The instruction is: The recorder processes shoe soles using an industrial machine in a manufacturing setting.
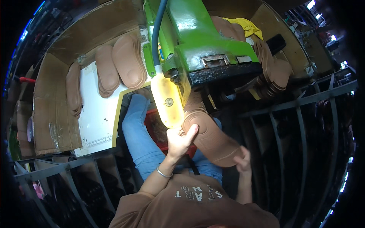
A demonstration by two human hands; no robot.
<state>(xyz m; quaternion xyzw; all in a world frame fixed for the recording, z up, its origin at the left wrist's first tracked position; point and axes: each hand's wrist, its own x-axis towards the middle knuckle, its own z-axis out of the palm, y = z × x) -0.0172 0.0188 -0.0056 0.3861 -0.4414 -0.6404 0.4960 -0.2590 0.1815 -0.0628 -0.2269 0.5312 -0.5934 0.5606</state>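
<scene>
A brown shoe insole point(213, 141) lies slantwise between my hands, its heel end up by the machine. My left hand point(181, 141) grips the heel end, thumb on top of the round heel patch. At the other end, my right hand point(243, 161) pinches the insole's wide edge. Just above my left hand a lit yellow-white lamp point(167, 102) hangs in front of the green machine point(213, 49). The insole's upper end sits close under the machine's dark lower head point(226, 76); whether it touches anything there I cannot tell.
Stacked brown insoles point(129, 62) stand on the white table point(95, 125) at left, inside cardboard walls point(57, 106). More insoles point(275, 72) lie right of the machine, near a yellow cloth point(245, 26). A red bin point(155, 131) sits between my legs. Metal racks point(300, 102) flank both sides.
</scene>
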